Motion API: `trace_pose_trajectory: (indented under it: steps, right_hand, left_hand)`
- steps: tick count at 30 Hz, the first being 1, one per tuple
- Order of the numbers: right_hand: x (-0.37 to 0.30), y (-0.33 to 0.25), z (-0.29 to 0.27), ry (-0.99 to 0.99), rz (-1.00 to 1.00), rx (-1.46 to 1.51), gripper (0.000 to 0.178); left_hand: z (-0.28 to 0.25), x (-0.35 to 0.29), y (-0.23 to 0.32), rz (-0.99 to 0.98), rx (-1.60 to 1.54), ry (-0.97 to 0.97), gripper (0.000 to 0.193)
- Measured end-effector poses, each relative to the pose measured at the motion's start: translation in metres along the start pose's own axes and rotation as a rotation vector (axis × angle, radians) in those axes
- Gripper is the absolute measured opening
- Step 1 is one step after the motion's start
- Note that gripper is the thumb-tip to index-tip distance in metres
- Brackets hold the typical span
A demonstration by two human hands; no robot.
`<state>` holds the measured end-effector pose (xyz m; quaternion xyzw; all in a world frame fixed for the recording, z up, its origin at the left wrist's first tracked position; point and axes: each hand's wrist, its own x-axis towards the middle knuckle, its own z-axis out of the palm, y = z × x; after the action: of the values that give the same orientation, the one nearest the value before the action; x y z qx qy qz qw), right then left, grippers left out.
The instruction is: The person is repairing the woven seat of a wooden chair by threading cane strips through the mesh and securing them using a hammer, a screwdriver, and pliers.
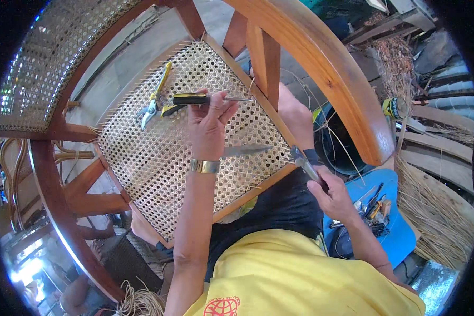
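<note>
A cane-woven seat point(158, 158) in a brown wooden chair frame lies before me. Over its middle, my left hand point(209, 121) is closed around a screwdriver point(195, 99) with a yellow-and-black handle, its metal shaft pointing right. Beyond my wristwatch a knife blade point(247, 150) rests on the cane; its handle is hidden. Pruning shears point(152, 105) with yellow handles lie on the weave to the left of my left hand. At the seat's right corner, my right hand point(332, 196) grips grey metal pliers point(303, 162), their head close to the wooden rail.
The chair's curved wooden arm point(321, 68) arches above on the right, and its cane back point(52, 58) rises on the left. A blue stool point(400, 237) at right carries several tools. Bundled cane strands point(432, 210) lie beyond it. Loose strands stick out along the seat's far edge.
</note>
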<state>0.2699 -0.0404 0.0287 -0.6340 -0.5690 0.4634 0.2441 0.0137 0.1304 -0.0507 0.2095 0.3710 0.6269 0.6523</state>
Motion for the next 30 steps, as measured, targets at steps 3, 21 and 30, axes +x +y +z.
trace_pose_trajectory:
  steps: [3, 21, 30]
  right_hand:
    - [0.007, 0.008, 0.004, 0.023, 0.052, -0.010, 0.027]
    - [0.030, 0.003, 0.015, 0.044, -0.011, 0.011, 0.029]
    - [0.032, 0.007, 0.019, 0.062, -0.017, -0.018, 0.027]
  left_hand:
    - [0.001, 0.002, -0.010, 0.030, 0.047, 0.013, 0.033]
    - [0.000, 0.008, -0.036, 0.173, 0.184, 0.090, 0.024]
    - [0.001, 0.009, -0.042, 0.213, 0.195, 0.037, 0.025]
